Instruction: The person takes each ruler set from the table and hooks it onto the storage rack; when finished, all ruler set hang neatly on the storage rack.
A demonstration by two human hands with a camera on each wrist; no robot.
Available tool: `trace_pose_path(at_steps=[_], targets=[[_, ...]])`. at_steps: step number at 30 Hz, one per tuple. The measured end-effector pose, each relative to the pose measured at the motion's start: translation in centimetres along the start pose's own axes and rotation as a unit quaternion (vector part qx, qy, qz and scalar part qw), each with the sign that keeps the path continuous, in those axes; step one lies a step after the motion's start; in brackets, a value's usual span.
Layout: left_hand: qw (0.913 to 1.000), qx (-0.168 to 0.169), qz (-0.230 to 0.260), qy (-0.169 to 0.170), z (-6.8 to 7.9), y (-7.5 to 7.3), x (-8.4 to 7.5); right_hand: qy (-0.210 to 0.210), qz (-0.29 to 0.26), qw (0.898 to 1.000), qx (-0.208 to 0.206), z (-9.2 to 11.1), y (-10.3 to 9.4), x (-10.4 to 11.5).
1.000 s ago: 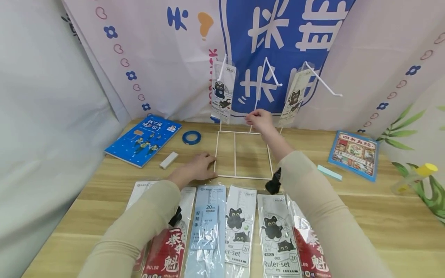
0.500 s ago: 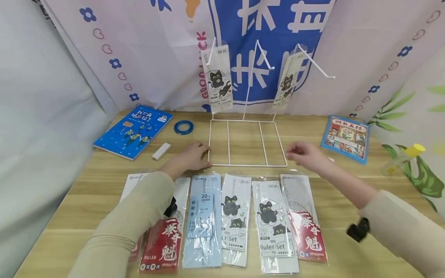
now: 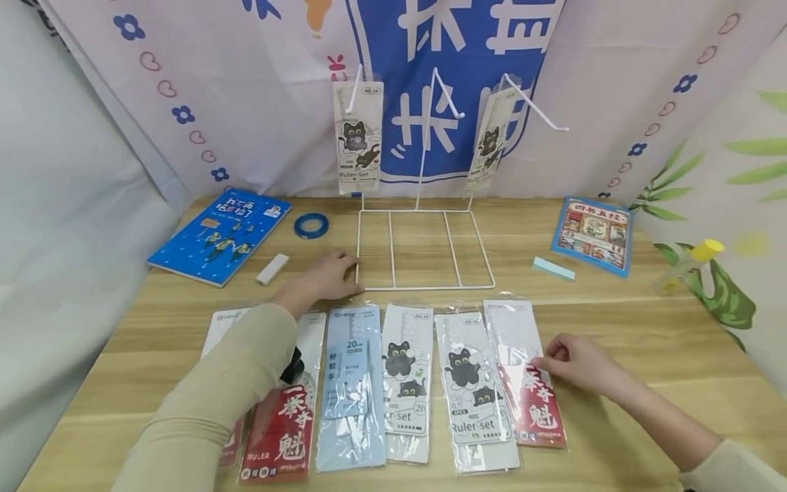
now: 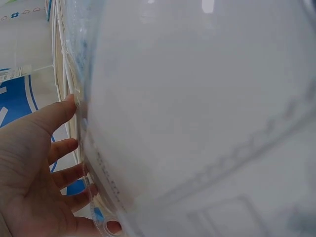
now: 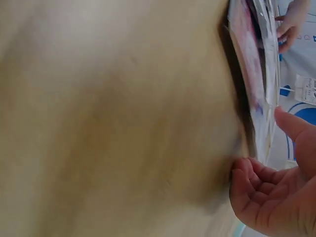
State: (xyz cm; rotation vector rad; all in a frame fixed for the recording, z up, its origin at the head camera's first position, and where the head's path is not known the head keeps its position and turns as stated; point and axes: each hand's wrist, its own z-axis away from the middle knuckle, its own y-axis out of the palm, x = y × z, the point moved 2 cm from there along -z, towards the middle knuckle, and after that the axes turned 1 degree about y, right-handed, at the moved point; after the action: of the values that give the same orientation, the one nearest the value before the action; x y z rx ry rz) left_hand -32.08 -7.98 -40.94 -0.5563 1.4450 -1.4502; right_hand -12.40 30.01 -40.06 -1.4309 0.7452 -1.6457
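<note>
My left hand (image 3: 328,277) rests on the table at the near left corner of a white wire display rack (image 3: 430,288). Its fingers are spread loosely in the left wrist view, the fingertips right at the rack's wire. My right hand (image 3: 572,360) is at the right edge of a red-and-white packaged ruler set (image 3: 531,396), the rightmost in a row. In the right wrist view the thumb (image 5: 291,121) overlaps the packet, apart from the bent fingers (image 5: 247,180) at its edge. Two cat-printed ruler sets, one left (image 3: 359,137) and one right (image 3: 492,140), hang from the rack's outer hooks.
Beside the red packet lie cat-printed sets (image 3: 470,383), a blue set (image 3: 352,389) and more red ones (image 3: 279,424). A blue book (image 3: 221,236), blue tape roll (image 3: 311,225) and white eraser (image 3: 272,269) lie left. Rightward are a turquoise bar (image 3: 553,268) and another book (image 3: 593,236).
My right hand has left the rack's middle post, swung right, and come down to the red ruler set's edge. My left hand has stayed at the rack's corner. The head view has shifted.
</note>
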Motion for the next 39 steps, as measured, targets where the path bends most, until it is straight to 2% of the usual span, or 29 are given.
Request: trace_pose_path(at_steps=[8,13,20,24,29,35,39], targets=[[1.0000,-0.001,0.002,-0.003,0.5,-0.2,0.2,0.030,0.050,0.998,-0.026,-0.5,1.8,1.2],[1.0000,0.001,0.001,-0.005,0.5,-0.2,0.1,0.034,0.046,0.998,-0.031,-0.8,2.1,1.3],[1.0000,0.003,-0.003,-0.009,0.6,-0.5,-0.2,0.057,-0.050,0.997,-0.029,-0.9,1.6,1.0],[0.9999,0.006,-0.002,-0.011,0.6,-0.6,-0.3,0.052,-0.097,0.993,-0.036,-0.7,1.0,0.4],[0.9999,0.005,-0.003,-0.011,0.6,-0.6,-0.4,0.049,-0.162,0.985,-0.019,-0.4,0.4,-0.3],[1.0000,0.002,-0.005,-0.007,0.8,-0.7,-0.7,0.026,-0.197,0.980,-0.023,-0.7,-0.7,-0.6],[1.0000,0.001,-0.005,-0.005,1.0,-0.7,-0.8,-0.020,-0.237,0.970,-0.046,-1.1,-1.9,0.0]])
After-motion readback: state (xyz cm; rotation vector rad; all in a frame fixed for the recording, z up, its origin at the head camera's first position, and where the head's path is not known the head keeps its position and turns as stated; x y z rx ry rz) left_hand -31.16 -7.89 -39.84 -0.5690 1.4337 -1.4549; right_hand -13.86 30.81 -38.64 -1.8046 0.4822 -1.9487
